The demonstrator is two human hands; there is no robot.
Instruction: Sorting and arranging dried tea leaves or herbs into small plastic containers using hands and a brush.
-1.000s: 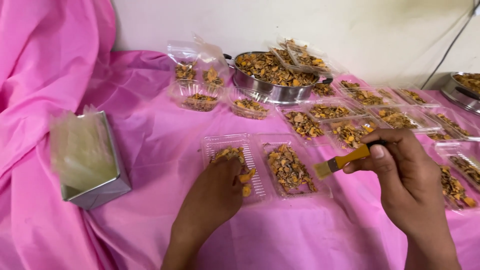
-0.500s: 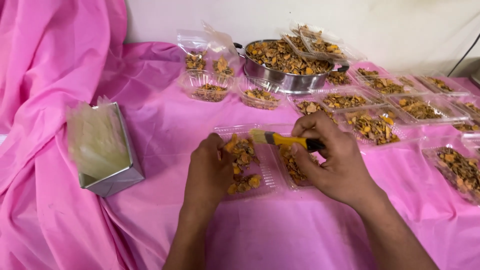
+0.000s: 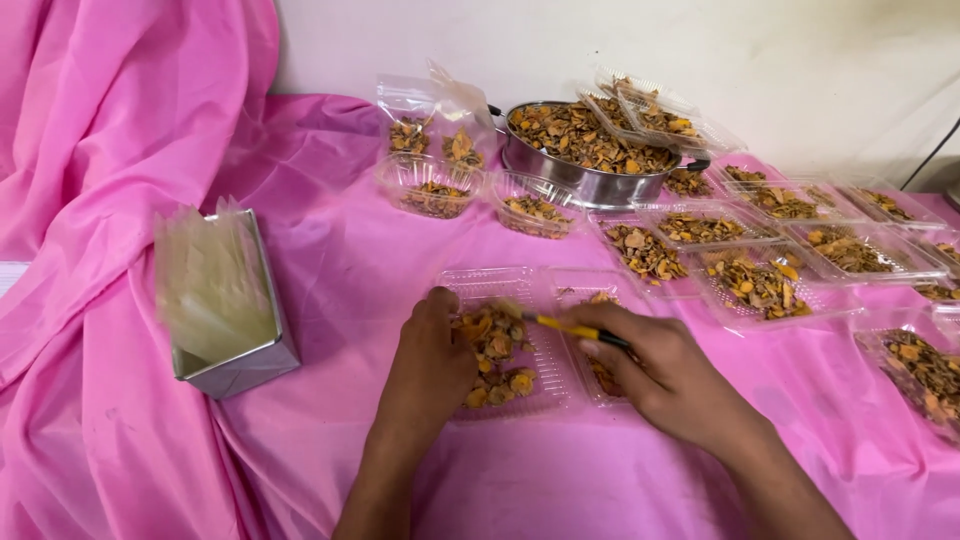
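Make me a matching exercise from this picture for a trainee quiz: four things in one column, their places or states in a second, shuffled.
Things:
1. Steel pot
2. Metal tin
3. Yellow-handled brush
4. Left hand

Places or states:
A. held in the right hand
B. far side, full of snack mix
C. resting on the open clear container
D. at left on the pink cloth, holding clear sheets

Pairs: 1-B, 2-D, 3-A, 4-C

Clear hinged plastic clamshell packs of orange-brown flakes [image 3: 505, 345] lie open at the centre of the pink cloth, more filled clear trays [image 3: 760, 285] stretch right, and a grey metal box of clear bags [image 3: 220, 290] stands left.
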